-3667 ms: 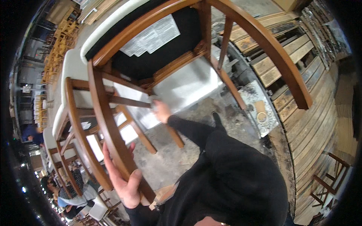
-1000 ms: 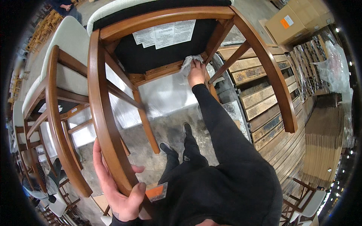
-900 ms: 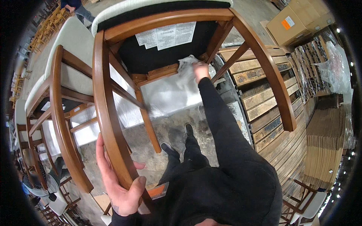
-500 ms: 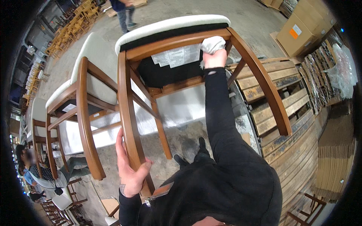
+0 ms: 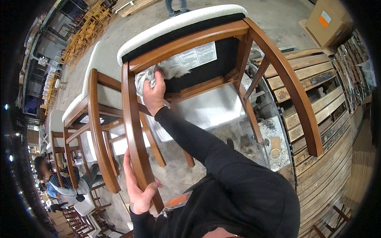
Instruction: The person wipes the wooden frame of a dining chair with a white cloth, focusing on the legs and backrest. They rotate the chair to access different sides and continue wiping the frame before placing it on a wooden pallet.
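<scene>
Tilted in front of me is a wooden chair [image 5: 190, 35] with a pale padded seat, its black underside facing me with white paper labels [image 5: 194, 56] on it. My left hand [image 5: 142, 192] grips the chair's near-left leg [image 5: 137, 142] close to its end, thumb on one side and fingers on the other. My right hand [image 5: 154, 91] reaches across under the seat. Bunched in it is a white rag [image 5: 147, 80], pressed against the inner corner where the left leg meets the front rail. Part of the rag hangs blurred over the underside.
More pale-seated chairs [image 5: 95, 107] stand in a row on the left. A shiny silver-white surface [image 5: 210, 107] lies under the chair. Wooden pallets [image 5: 305, 91] are at the right, with a cardboard box [image 5: 325, 22] behind. People [image 5: 59, 178] are at the lower left and far back.
My right hand has carried the rag from the rail's right end to its left corner. The left hand keeps its hold on the leg. My view has shifted slightly.
</scene>
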Action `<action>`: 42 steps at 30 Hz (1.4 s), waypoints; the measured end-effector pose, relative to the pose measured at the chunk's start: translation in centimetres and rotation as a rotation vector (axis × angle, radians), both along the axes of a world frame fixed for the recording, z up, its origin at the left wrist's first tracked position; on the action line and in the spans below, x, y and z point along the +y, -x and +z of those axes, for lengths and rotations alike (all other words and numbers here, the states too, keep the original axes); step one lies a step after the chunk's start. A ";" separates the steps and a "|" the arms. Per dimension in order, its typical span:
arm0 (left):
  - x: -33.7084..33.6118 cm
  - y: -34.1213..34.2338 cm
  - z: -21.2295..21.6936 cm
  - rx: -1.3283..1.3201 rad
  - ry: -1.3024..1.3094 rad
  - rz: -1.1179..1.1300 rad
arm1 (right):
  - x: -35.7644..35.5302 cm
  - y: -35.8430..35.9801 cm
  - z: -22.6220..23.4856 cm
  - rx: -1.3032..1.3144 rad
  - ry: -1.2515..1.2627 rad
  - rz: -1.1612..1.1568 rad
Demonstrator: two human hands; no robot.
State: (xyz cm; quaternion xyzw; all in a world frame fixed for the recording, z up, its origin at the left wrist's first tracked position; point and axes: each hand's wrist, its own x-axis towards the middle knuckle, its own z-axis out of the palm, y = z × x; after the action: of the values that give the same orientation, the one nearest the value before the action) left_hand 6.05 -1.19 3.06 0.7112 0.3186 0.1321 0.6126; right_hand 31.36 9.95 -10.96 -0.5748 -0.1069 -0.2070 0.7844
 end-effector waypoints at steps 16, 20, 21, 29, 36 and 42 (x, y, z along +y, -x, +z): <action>-0.3 -0.4 -0.2 0.032 0.046 0.093 | -0.3 -0.6 -10.0 -0.221 0.508 0.306; -0.4 -0.5 -0.3 0.045 0.038 0.092 | -7.4 -2.1 -18.5 0.071 1.298 0.664; -0.4 -0.6 -0.2 0.041 0.031 0.091 | -8.9 -3.3 -19.9 -0.126 1.167 0.562; -0.6 -0.5 -0.6 -0.012 0.097 0.149 | -5.7 -1.9 -20.6 -0.006 0.729 0.375; -0.7 -0.8 -0.9 -0.043 0.113 0.180 | -11.0 -6.5 -19.4 -0.492 1.382 0.679; -0.7 -0.9 -1.0 -0.042 0.096 0.196 | -8.4 -6.7 -18.7 -0.259 0.792 0.681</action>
State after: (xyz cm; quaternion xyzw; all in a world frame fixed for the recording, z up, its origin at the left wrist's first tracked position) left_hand 6.95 -1.84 2.04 0.6437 0.3794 0.1909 0.6366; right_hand 38.04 1.59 -29.70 -0.7292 -0.4531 0.0462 0.5107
